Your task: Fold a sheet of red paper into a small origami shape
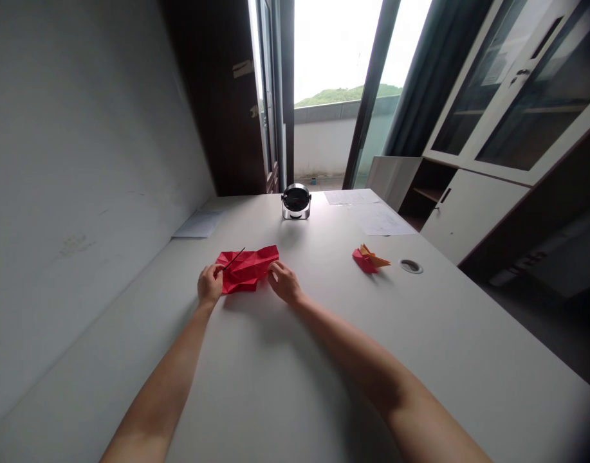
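A creased sheet of red paper (246, 269) stands a little off the white table, its surface full of fold lines. At its left edge my left hand (210, 283) is closed on the paper. A thin dark stick (235, 258) slants up from those fingers across the sheet; I cannot tell whether it is a pen. My right hand (284, 281) pinches the sheet's right edge. To the right lies a folded paper piece (367, 259) in red and orange, apart from both hands.
A round lamp-like device (296, 200) stands at the table's far edge. Paper sheets lie at the far right (384, 219) and far left (198, 224). A round cable hole (411, 265) is set in the table (256, 386). Wall at left, cabinets (473, 204) at right.
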Available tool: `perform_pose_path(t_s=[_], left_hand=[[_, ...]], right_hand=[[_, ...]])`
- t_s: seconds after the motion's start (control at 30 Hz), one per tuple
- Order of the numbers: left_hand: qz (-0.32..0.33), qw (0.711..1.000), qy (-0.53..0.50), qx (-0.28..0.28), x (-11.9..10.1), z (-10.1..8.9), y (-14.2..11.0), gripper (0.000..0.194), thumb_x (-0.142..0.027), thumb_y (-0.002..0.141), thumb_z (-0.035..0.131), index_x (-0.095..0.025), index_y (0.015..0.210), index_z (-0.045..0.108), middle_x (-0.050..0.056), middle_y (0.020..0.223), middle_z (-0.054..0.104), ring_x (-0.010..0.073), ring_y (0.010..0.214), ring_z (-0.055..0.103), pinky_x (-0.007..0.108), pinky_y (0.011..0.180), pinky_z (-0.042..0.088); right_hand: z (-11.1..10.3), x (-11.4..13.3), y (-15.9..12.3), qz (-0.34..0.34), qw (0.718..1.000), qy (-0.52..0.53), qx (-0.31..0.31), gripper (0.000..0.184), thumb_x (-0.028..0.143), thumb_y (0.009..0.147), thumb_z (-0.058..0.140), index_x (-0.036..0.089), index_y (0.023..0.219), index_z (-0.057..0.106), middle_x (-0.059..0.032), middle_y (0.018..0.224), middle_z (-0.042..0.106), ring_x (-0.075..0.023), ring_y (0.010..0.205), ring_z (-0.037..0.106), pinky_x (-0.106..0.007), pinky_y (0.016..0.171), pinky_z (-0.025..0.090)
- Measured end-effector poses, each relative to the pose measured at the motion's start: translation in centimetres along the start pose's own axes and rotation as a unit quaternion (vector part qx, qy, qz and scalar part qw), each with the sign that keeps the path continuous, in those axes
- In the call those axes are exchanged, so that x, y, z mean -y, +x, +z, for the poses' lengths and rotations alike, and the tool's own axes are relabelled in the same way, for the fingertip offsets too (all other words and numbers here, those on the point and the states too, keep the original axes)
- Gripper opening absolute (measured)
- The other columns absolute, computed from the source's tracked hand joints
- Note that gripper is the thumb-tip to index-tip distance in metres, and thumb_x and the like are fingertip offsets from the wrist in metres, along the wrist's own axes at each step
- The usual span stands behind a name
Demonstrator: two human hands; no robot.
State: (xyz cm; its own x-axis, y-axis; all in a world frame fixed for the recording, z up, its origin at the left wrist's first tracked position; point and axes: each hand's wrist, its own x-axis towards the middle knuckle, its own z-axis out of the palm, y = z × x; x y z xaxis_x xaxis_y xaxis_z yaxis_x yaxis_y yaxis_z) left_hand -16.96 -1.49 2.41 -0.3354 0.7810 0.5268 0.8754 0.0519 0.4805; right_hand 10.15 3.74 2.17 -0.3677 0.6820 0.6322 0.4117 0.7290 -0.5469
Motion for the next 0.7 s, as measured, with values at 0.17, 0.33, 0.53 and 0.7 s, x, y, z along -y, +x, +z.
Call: perform_pose_path(t_s=[0.17,0.33,0.53,0.7], left_hand=[[-0.044,0.995,0.066,0.052,-0.8,1.2,0.1,0.02,-0.023,0.087,0.054,-0.024,0.099,0.069,0.007,0.102,0.067,0.023,0.092,0.061,0.032,0.082,0.046],[-0.041,0.986,0.145,0.074,0.1,1.5,-0.2,0.018,-0.026,0.088,0.054,-0.024,0.101,0.067,0.009,0.104,0.066,0.0263,0.096,0.058,0.036,0.084,0.043],[-0.066,0.979,0.182,0.07,2.4,0.5,0.7,0.02,-0.027,0.089,0.052,-0.025,0.103,0.066,0.012,0.108,0.063,0.0301,0.103,0.054,0.04,0.085,0.042],[-0.078,0.978,0.19,0.039,2.7,0.1,1.5,0.023,-0.024,0.088,0.05,-0.023,0.104,0.067,0.014,0.112,0.061,0.0332,0.108,0.052,0.046,0.089,0.041]], right_hand=[[-3.1,-2.2,-0.4,0.056,0.998,-0.028,-0.029,0.012,0.015,0.088,0.048,0.021,0.088,0.059,-0.0039,0.094,0.062,-0.0162,0.079,0.056,-0.025,0.072,0.042],[-6.1,-5.6,-2.0,0.137,0.986,-0.086,-0.048,0.012,0.015,0.083,0.05,0.021,0.085,0.06,-0.0041,0.09,0.061,-0.0177,0.079,0.054,-0.027,0.071,0.041],[-8.5,-7.5,-2.8,0.156,0.984,-0.089,-0.012,0.01,0.019,0.084,0.055,0.021,0.084,0.064,-0.0049,0.092,0.063,-0.018,0.085,0.055,-0.027,0.072,0.042],[-11.2,-7.8,-3.9,0.087,0.992,-0.07,0.05,0.011,0.017,0.085,0.057,0.021,0.086,0.067,-0.0041,0.092,0.066,-0.0171,0.082,0.057,-0.027,0.072,0.043]])
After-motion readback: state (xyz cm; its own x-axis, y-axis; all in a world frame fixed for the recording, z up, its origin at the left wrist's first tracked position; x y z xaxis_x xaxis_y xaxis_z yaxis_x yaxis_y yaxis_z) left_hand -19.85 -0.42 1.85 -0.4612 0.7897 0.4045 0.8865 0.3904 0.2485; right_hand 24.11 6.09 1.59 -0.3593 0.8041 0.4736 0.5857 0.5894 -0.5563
